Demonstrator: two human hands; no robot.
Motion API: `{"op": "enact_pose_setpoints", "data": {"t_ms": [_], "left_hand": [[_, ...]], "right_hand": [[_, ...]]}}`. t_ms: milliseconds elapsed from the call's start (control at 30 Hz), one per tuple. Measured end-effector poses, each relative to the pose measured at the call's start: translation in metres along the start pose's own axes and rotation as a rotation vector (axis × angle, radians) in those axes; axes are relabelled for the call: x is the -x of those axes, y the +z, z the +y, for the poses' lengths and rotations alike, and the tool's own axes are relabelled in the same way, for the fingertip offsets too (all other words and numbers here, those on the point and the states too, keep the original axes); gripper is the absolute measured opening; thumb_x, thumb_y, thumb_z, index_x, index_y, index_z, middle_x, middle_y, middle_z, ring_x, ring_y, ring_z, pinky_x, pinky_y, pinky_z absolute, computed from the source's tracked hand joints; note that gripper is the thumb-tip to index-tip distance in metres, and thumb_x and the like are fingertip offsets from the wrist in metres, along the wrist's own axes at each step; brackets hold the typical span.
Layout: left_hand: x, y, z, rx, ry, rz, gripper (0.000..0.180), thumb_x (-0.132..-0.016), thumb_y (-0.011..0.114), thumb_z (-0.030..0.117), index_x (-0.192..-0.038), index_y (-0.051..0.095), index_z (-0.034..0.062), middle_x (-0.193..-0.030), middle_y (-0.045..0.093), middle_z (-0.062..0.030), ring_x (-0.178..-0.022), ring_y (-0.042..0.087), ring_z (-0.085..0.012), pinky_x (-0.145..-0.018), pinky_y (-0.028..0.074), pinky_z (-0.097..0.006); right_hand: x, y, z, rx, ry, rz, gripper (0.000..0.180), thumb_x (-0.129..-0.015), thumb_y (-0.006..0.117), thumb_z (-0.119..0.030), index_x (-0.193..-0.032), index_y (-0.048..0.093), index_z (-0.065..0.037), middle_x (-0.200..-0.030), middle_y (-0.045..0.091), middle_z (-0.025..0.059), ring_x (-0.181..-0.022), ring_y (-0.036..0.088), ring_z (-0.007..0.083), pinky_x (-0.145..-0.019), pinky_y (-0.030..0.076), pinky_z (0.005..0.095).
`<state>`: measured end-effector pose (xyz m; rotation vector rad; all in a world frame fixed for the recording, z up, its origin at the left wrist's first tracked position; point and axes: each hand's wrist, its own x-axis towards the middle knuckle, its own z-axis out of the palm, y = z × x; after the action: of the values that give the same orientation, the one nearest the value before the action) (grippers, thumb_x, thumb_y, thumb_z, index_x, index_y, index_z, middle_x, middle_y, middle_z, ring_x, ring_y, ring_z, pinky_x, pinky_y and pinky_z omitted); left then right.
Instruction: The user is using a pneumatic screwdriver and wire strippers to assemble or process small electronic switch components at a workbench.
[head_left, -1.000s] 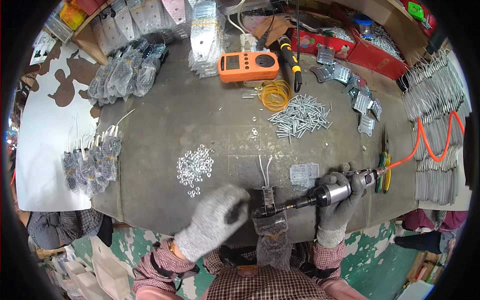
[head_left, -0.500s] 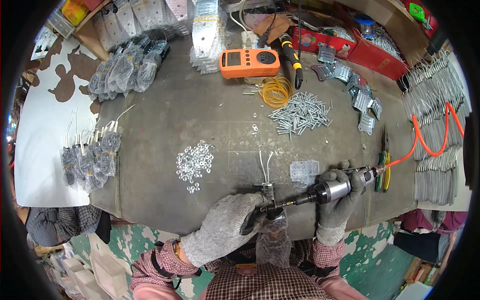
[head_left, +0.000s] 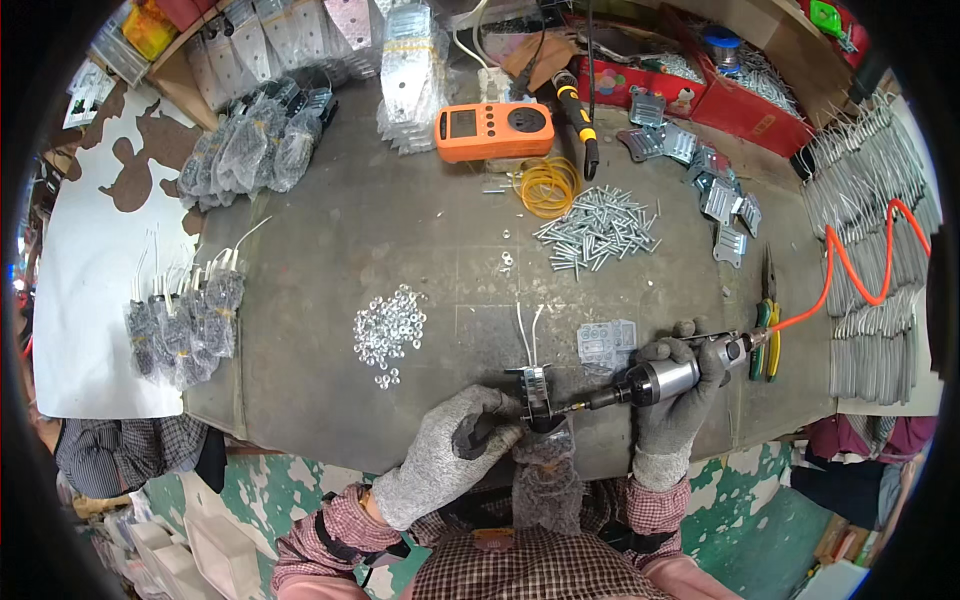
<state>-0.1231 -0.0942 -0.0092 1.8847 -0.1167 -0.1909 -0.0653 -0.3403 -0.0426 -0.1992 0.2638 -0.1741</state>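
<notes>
A small black-and-metal part [head_left: 537, 392] with two white wires stands near the table's front edge, its lower end in bubble wrap [head_left: 547, 485]. At its left side is my left hand [head_left: 450, 445] in a grey glove, fingers curled and fingertips close together against or just beside the part. Whatever they pinch, if anything, is too small to make out. My right hand [head_left: 672, 405], also gloved, wraps round a silver-and-black air screwdriver [head_left: 665, 383], held level. Its bit points left and reaches the part's right side. A red coiled hose [head_left: 830, 275] runs from the tool's back end.
Loose nuts [head_left: 390, 325] lie left of centre, a heap of screws [head_left: 600, 230] farther off to the right. Beyond are yellow rubber bands [head_left: 548, 187] and an orange meter [head_left: 495, 132]. Pliers [head_left: 767, 320] and metal plates [head_left: 720, 200] lie right; wrapped wired parts [head_left: 185, 325] left.
My left hand has drawn back slightly to the left, uncovering more of the part. My right hand and the air screwdriver have stayed almost in place.
</notes>
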Motion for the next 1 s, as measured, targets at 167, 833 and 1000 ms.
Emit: {"op": "enact_pose_setpoints", "data": {"t_ms": [167,833,1000], "left_hand": [[0.001,0.003,-0.014,-0.417,0.351,0.036,0.027,-0.082,0.076,0.007,-0.107,0.065,0.0033,-0.106,0.063,-0.0150,-0.098,0.064,-0.0346,-0.085,0.052,-0.045],[-0.017,-0.009,-0.018,-0.584,0.575,-0.213,0.044,-0.059,0.071,0.009,-0.101,0.063,0.0014,-0.146,0.051,-0.0172,-0.135,0.044,-0.0489,-0.093,0.054,-0.053],[-0.017,-0.009,-0.020,-0.600,0.561,-0.210,0.043,-0.061,0.070,0.009,-0.103,0.063,0.0014,-0.147,0.051,-0.0164,-0.135,0.043,-0.0499,-0.093,0.054,-0.053]], "right_hand": [[-0.001,-0.001,0.000,0.016,-0.004,0.003,0.034,-0.095,0.062,-0.011,-0.128,0.054,-0.007,-0.109,0.058,0.0109,-0.082,0.059,0.0132,-0.084,0.054,0.0408],[0.000,-0.003,0.000,0.039,-0.025,0.014,0.037,-0.096,0.061,-0.012,-0.131,0.052,-0.006,-0.111,0.057,0.0115,-0.084,0.059,0.0143,-0.085,0.054,0.0396],[0.000,-0.002,0.000,0.039,-0.040,0.052,0.038,-0.095,0.062,-0.013,-0.131,0.051,-0.008,-0.111,0.056,0.0117,-0.080,0.059,0.0130,-0.083,0.054,0.0394]]}}
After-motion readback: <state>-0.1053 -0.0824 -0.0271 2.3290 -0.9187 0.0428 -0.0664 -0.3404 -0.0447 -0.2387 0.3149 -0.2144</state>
